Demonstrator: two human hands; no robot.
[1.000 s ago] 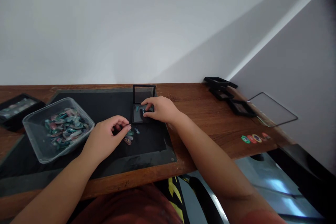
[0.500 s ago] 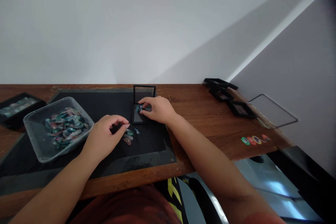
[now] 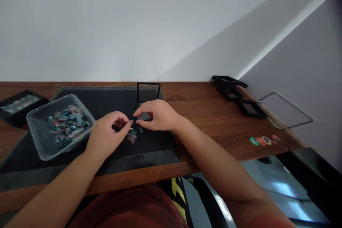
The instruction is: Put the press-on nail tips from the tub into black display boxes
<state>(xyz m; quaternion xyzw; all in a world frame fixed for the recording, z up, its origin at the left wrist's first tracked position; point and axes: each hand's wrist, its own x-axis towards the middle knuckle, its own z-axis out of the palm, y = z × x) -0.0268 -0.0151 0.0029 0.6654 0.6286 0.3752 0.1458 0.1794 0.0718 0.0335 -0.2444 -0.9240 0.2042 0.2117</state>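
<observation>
Left hand: fingertips meeting beside the loose pieces; cannot tell whether they are gripping one. Right hand: thumb and forefinger standing apart, fingers open, hovering over the small black case. Case lid: standing upright, leaving the inside reachable. Clear tub: sitting on the dark mat, keeping coloured pieces within the left hand's reach.

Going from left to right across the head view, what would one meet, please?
Case of pale pieces, clear plastic tub, left hand, right hand, group of black cases, thin wire frame.
</observation>
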